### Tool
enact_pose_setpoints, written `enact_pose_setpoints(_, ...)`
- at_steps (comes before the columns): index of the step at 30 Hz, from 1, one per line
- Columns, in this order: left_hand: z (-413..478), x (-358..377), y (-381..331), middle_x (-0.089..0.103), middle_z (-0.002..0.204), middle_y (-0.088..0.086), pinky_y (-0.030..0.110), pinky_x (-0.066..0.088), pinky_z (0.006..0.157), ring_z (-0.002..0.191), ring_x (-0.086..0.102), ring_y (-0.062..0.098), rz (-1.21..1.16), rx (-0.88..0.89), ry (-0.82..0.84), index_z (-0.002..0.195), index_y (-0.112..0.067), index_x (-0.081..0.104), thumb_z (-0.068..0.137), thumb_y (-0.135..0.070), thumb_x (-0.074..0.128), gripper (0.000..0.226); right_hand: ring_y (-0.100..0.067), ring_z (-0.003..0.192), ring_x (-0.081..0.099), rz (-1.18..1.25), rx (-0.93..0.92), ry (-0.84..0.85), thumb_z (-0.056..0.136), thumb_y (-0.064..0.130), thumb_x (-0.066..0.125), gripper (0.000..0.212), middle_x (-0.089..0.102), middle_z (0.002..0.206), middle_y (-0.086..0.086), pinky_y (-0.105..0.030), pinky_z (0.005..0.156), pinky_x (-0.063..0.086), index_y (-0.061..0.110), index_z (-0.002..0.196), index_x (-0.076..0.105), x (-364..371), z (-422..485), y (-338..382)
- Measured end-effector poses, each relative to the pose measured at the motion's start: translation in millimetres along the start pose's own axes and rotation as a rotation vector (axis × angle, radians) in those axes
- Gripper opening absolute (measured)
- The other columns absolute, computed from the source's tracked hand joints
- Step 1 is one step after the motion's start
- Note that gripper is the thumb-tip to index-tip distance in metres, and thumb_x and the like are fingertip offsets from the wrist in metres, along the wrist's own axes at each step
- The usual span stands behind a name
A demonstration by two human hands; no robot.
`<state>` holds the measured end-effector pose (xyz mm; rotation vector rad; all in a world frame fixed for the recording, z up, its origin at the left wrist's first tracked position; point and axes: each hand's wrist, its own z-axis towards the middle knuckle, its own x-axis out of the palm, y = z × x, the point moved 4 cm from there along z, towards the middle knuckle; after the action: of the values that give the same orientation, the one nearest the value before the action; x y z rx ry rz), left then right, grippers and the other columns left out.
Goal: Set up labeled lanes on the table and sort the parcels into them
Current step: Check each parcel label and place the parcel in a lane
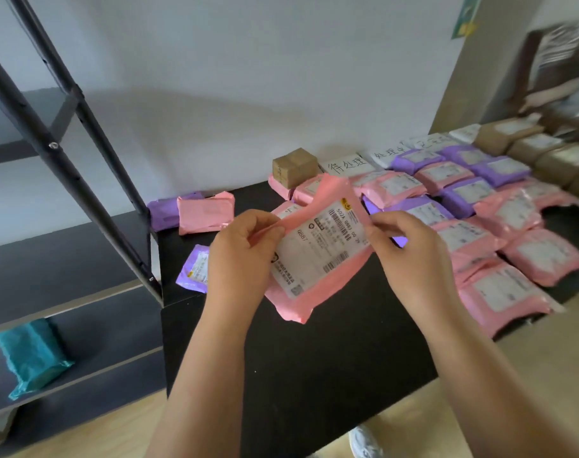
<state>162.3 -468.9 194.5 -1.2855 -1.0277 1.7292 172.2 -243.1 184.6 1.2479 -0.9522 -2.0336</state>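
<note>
A pink soft plastic mailer bag [329, 196] bore a white rectangular paper label [301, 259] printed with black barcodes. The flat tabletop [314, 358] was black. Other parcels [545, 256] were pink or purple. A small cardboard box [294, 166] was brown; paper lane cards [345, 165] were white with black handwriting; a crinkled shelf bag [30, 355] was teal.

Pink parcel [317, 259]: thin plastic film, slight sheen, crinkled. Its label [334, 236]: white paper, smooth, matt. Purple parcels [459, 203]: same plastic. Teal parcel [33, 355]: glossier, wrinkled plastic. Small box [294, 166]: brown cardboard, matt, w/ tape. Lane signs [345, 166]: plain white paper. Desk [314, 375]: black, matt, smooth. Rack frame [83, 186]: black metal, satin. Floor [529, 352]: pale wood look.
</note>
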Motion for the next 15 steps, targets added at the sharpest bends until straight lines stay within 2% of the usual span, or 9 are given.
enact_pose_setpoints(3, 1.7, 22.9, -2.8, 0.068, 0.086, -0.021, 0.012, 0.041, 0.061, 0.080, 0.060, -0.009, -0.003, -0.012, 0.022, 0.090, -0.034, 0.068, 0.092, -0.022, 0.067, 0.013, 0.018, 0.085, 0.056, -0.018, 0.059, -0.024, 0.093, 0.027, 0.066, 0.007, 0.066, 0.090, 0.024, 0.003, 0.067, 0.037, 0.033, 0.097, 0.067, -16.2, 2.2, -17.8)
enact_pose_setpoints(6, 1.4, 51.2, -5.4, 0.067, 0.089, -0.020, 0.020, 0.043, 0.064, 0.082, 0.061, -0.003, 0.011, -0.047, 0.051, 0.096, -0.033, 0.069, 0.093, -0.026, 0.066, 0.008, 0.014, 0.087, 0.057, -0.036, 0.091, -0.002, 0.094, 0.027, 0.066, 0.008, 0.064, 0.089, 0.025, -0.006, 0.069, 0.039, 0.033, 0.098, 0.066, -29.9, 5.3, -35.8)
enact_pose_setpoints(10, 3.6, 88.3, -11.7, 0.066, 0.086, -0.022, 0.018, 0.043, 0.064, 0.079, 0.060, -0.007, 0.031, -0.063, 0.066, 0.095, -0.031, 0.069, 0.094, -0.028, 0.066, 0.005, 0.006, 0.087, 0.062, 0.031, 0.148, 0.011, 0.092, 0.021, 0.066, 0.008, 0.069, 0.088, 0.018, -0.010, 0.069, 0.041, 0.028, 0.091, 0.070, -54.0, 21.7, -65.9)
enact_pose_setpoints(15, 3.7, 150.5, -28.9, 0.063, 0.087, -0.030, 0.015, 0.040, 0.063, 0.087, 0.061, -0.007, 0.032, -0.100, 0.035, 0.086, -0.043, 0.065, 0.093, -0.028, 0.066, 0.016, -0.001, 0.087, 0.062, 0.052, 0.164, 0.018, 0.092, 0.015, 0.063, 0.013, 0.068, 0.088, 0.015, -0.021, 0.071, 0.045, 0.025, 0.086, 0.070, -93.0, 48.3, -108.2)
